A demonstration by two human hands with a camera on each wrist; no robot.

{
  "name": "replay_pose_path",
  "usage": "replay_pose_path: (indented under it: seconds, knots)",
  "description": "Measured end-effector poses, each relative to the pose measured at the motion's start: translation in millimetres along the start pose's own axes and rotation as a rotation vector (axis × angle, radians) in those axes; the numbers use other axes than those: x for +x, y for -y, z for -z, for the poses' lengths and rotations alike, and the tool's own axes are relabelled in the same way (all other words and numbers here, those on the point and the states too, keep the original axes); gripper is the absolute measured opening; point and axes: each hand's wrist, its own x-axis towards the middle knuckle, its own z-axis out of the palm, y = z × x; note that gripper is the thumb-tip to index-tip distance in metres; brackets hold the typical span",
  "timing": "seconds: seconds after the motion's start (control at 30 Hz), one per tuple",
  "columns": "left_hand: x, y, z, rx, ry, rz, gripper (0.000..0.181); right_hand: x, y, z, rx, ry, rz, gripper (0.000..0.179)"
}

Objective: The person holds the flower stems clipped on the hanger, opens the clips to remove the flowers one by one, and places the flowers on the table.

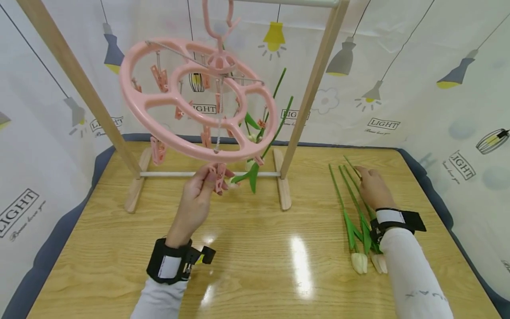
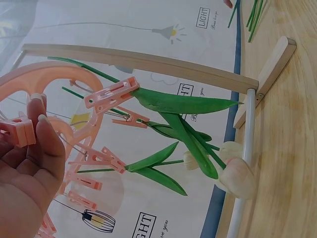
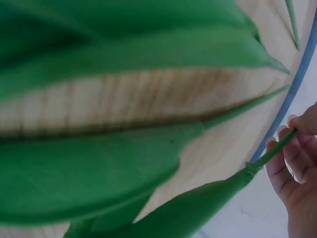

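My left hand (image 1: 197, 199) holds a pink clothespin (image 1: 220, 177) under the front rim of a round pink drying hanger (image 1: 167, 137). The left wrist view shows the thumb and fingers around that clothespin at the left edge. Other clothespins grip white tulips, which hang heads down; a leaf (image 2: 188, 103) of one shows beside its clothespin (image 2: 113, 95). On the right, my right hand (image 1: 376, 190) pinches the stem (image 3: 277, 148) of a tulip near its end. White tulips (image 1: 359, 263) lie beside it on the table, heads toward me, partly hidden by the right sleeve.
A wooden stand with slanted posts (image 1: 308, 97) and a white lower bar (image 1: 171, 174) carries the hanger. Its feet (image 1: 283, 190) rest on the wooden table (image 1: 255, 257). Behind is a white lamp-print backdrop (image 1: 422, 106); a dark blue edging (image 1: 426, 190) runs around the table.
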Motion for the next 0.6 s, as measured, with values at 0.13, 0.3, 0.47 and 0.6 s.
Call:
replay_pose_path:
  seconds: [0.13,0.3,0.47,0.6]
  knots:
    - [0.8,-0.8,-0.6,-0.001,0.004,0.008,0.033,-1.8,0,-8,-0.037,-0.008,0.006,0.051]
    - [1.2,0.3,-1.0,0.006,0.005,0.006,0.033,-1.9,0,-13,-0.057,0.073,-0.025,0.05]
    - [0.9,0.7,-0.9,0.012,0.003,0.007,0.032,-1.4,3,-15,-0.046,0.14,-0.038,0.052]
    - [0.9,1.0,-0.9,0.007,0.003,0.004,0.031,-0.6,4,-17,-0.038,0.152,-0.043,0.056]
